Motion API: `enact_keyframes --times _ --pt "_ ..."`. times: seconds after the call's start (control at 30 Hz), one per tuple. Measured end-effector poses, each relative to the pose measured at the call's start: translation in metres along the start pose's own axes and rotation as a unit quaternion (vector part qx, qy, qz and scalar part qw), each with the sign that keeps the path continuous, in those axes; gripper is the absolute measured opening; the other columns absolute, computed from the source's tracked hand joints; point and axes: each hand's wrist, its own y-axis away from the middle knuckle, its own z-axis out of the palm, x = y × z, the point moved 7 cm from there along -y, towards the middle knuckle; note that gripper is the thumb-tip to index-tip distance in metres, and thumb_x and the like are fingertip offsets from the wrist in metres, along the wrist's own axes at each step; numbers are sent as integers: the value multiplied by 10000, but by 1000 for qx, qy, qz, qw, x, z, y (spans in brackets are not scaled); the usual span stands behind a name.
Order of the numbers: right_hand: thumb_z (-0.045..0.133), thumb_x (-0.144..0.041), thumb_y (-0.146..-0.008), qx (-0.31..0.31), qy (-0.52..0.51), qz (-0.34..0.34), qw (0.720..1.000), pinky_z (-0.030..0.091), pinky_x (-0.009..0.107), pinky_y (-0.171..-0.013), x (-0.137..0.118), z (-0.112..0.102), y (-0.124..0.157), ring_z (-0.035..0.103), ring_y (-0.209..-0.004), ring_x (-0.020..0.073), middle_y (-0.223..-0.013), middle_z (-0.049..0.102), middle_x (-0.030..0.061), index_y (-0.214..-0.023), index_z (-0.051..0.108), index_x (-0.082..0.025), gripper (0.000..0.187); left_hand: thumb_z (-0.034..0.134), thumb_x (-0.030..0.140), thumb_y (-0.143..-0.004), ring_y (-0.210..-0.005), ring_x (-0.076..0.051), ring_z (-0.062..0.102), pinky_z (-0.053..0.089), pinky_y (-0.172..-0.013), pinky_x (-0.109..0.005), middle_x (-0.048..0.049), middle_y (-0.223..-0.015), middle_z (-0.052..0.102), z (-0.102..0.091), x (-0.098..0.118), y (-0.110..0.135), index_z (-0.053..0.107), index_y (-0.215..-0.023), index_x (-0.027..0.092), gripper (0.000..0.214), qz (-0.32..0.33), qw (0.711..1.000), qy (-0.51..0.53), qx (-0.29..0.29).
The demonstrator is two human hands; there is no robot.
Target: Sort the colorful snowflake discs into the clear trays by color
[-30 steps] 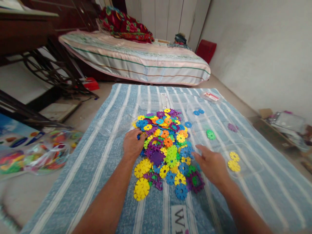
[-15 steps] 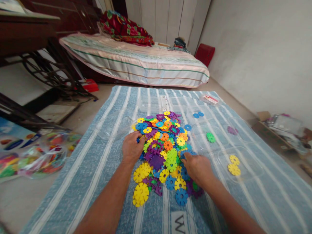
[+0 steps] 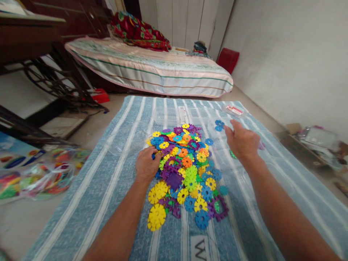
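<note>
A heap of colourful plastic flower-shaped discs (image 3: 185,170) lies on a blue striped cloth (image 3: 114,188). My left hand (image 3: 146,165) rests on the heap's left edge, fingers curled around a blue disc (image 3: 154,156). My right hand (image 3: 243,142) is stretched out past the heap's far right, fingers curled downward, its fingertips close to two blue discs (image 3: 219,125) lying in a clear tray. What those fingers hold is hidden. A green disc (image 3: 232,154) peeks out beneath that hand.
Clear plastic trays and a lid with a red label (image 3: 234,110) sit on the cloth's far right. A mattress (image 3: 152,69) lies beyond the cloth, an iron table frame (image 3: 54,81) and a bag of toys (image 3: 40,174) on the left, clutter (image 3: 315,139) by the right wall.
My right hand left the near right side of the heap and swung forward and right to the tray with the blue discs. The left hand stayed at the heap's edge.
</note>
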Motion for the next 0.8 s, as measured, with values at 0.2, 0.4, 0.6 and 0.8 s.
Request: enact_keyframes --times 0.2,0.4,0.6,0.8 --pt "381 -383 -895 -224 -60 -99 968 327 239 -564 -25 15 50 645 -687 193 -719 697 54 -970 645 -231 314 498 311 -777 -1027 -213 589 422 -949 -330 -85 -1026 678 -1 0 1 646 -767 192 191 -8 1000 -2 6" --pt "392 -366 -883 -412 -7 -90 907 406 279 -587 -34 33 120 667 -760 253 -808 702 120 -943 637 -187 310 482 323 -787 -1025 -212 588 416 -955 -336 -83 -1029 677 0 1 0 647 -773 189 213 -1 1000 0 1" --pt "350 -415 -902 -430 -37 -25 902 422 302 -623 -28 44 136 663 -804 261 -823 702 119 -910 647 -182 378 484 351 -792 -1022 -217 591 419 -953 -336 -91 -1029 677 0 2 -1 651 -787 181 239 -6 1000 0 -5" --pt "452 -457 -854 -423 -96 10 901 371 265 -594 -23 48 141 655 -805 223 -824 708 80 -902 644 -208 318 475 345 -790 -1018 -214 591 416 -954 -338 -83 -1026 680 -2 3 -1 649 -785 191 233 -12 1000 -4 -8"
